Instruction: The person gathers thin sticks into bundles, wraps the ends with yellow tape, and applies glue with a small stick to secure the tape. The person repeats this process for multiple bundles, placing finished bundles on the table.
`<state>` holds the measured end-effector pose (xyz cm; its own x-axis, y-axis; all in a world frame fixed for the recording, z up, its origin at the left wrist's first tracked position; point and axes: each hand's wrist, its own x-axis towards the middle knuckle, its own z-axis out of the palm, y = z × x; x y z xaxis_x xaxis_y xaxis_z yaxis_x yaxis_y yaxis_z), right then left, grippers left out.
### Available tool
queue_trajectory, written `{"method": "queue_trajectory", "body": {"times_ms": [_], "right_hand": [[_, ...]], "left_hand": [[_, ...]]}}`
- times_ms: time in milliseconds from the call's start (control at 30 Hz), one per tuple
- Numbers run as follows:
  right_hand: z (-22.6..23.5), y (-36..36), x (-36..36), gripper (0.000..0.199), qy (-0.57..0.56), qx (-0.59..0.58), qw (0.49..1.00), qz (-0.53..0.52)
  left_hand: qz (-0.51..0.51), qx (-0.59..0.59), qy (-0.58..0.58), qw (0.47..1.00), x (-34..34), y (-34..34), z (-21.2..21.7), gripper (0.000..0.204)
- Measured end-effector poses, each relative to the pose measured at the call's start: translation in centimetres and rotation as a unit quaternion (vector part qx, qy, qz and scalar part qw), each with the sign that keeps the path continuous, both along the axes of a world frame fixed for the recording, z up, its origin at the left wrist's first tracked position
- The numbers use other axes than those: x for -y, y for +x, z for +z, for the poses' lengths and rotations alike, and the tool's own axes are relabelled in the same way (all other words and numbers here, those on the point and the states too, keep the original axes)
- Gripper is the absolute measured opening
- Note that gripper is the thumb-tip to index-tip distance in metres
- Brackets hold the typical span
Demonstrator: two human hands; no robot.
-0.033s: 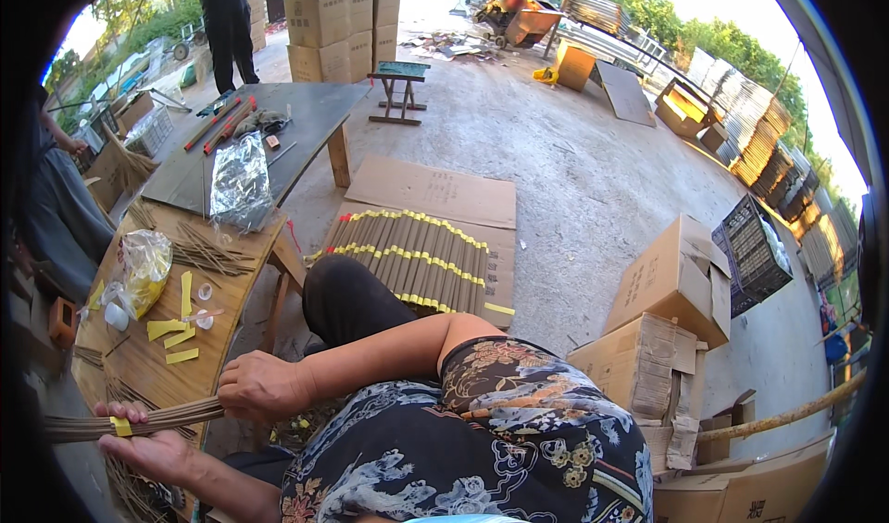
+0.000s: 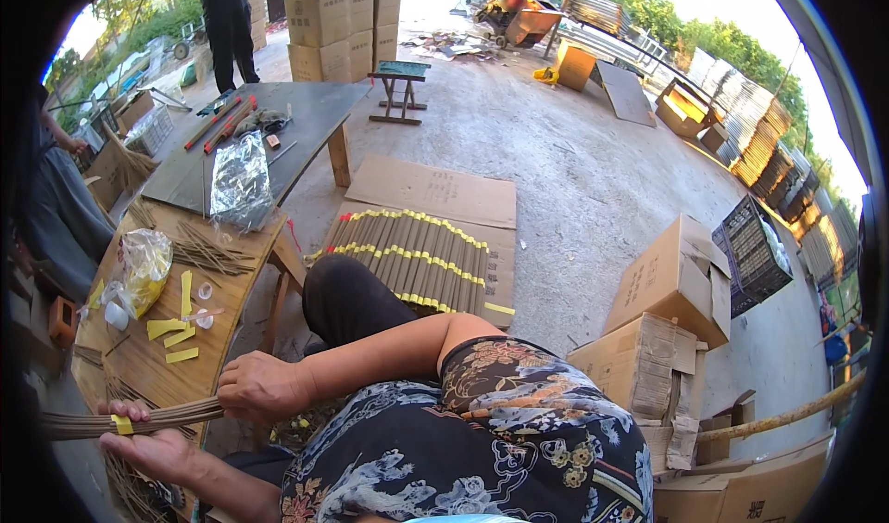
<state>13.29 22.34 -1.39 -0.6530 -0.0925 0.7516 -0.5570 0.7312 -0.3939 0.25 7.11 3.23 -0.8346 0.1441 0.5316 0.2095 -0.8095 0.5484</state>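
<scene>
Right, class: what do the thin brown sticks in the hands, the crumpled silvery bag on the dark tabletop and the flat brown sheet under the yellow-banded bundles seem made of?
Thin brown sticks: possibly wood, matt; slim, without shine, grain unseen.
Crumpled silvery bag: likely clear plastic film, glossy; bright creases.
Flat brown sheet: probably cardboard, matt; straight fold, printing.

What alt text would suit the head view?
A person's left-hand grip and right-hand grip hold a bundle of thin brown sticks with a yellow strip on it, at a wooden table bearing loose strips. Beyond, similar yellow-banded bundles lie on cardboard.
</scene>
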Motion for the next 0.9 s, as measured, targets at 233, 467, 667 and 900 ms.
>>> {"method": "queue_trajectory", "body": {"times_ms": [233,467,667,900], "right_hand": [[0.8,-1.2,1.1,0.014,-0.015,-0.01,1.0,-0.021],[1.8,-2.4,1.3,0.017,-0.008,-0.02,0.999,-0.029],[1.6,-2.4,0.2,0.016,0.022,-0.006,0.999,-0.03],[-0.5,-1.3,-2.0,0.016,0.064,0.031,0.997,-0.039]], "left_hand": [[0.006,0.044,-0.02,0.999,-0.7,0.5,-1.0,0.048],[0.05,0.079,-0.01,0.996,-2.4,2.2,-0.8,0.041],[0.071,0.084,0.002,0.994,-2.6,1.2,-1.1,0.04],[0.086,0.067,0.032,0.993,2.9,-5.1,-3.0,0.042]]}}
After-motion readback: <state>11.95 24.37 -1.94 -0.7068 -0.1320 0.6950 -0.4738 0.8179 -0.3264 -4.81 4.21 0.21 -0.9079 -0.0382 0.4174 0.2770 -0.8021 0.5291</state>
